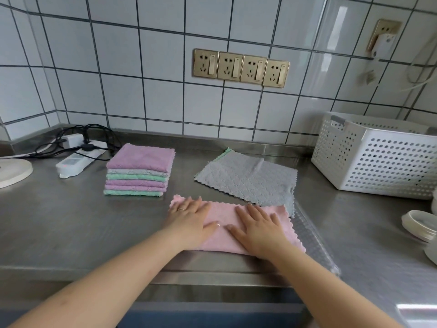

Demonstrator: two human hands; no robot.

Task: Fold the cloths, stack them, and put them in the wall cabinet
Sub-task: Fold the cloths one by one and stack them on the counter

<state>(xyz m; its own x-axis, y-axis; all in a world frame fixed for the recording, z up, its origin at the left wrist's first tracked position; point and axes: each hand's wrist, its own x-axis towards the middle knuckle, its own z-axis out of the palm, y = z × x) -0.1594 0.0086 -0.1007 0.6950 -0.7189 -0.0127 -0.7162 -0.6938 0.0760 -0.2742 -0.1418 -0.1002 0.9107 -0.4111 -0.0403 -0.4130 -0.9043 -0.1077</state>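
Head view is showing both the left hand (189, 217) and right hand (257, 227) lying flat, fingers spread, pressing the pink cloth (287, 229), which looks soft, light and floppy, so I'd be pinching its 3 o'clock corners to fold toward 9.

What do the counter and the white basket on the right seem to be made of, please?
Counter: apparently stainless steel, brushed finish; grey metallic sheen with blurred reflections.
White basket: probably moulded plastic, slightly glossy; uniform white walls perforated with regular round holes.

Bright, even daylight; tile glare upper right; edges warped.
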